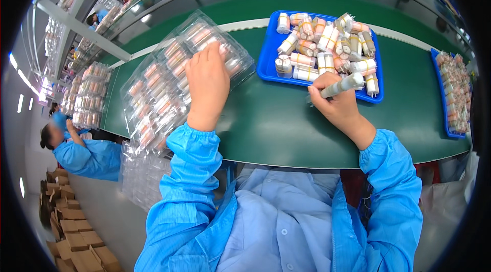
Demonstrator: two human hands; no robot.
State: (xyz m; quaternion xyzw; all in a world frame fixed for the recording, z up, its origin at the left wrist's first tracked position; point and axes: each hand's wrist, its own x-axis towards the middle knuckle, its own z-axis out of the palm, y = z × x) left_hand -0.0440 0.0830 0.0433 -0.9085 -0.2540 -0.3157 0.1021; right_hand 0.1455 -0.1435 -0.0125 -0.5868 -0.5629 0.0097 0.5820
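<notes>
My left hand (207, 83) reaches over a clear plastic blister tray (244, 60). Its fingers are bent and bunched at one of the tray's far pockets; what lies under the fingertips is hidden. Rows of small pink-and-white cylindrical parts (176, 57) fill the tray's pockets. In my right hand (337, 106) a pale grey-white, ribbed cylindrical piece (345, 85) is gripped, slanting up to the right. That hand is at the near edge of a blue tray (266, 62). Inside the blue tray lie many loose white, pink and grey cylinders with yellow bands (327, 37).
Green work surface (286, 134) spans the front. A second blue tray (444, 103) with similar parts stands far right. Filled clear trays (92, 93) are stacked at the left; clear trays (143, 180) hang below the edge. A person in blue (84, 152) sits left, near cardboard boxes (76, 236).
</notes>
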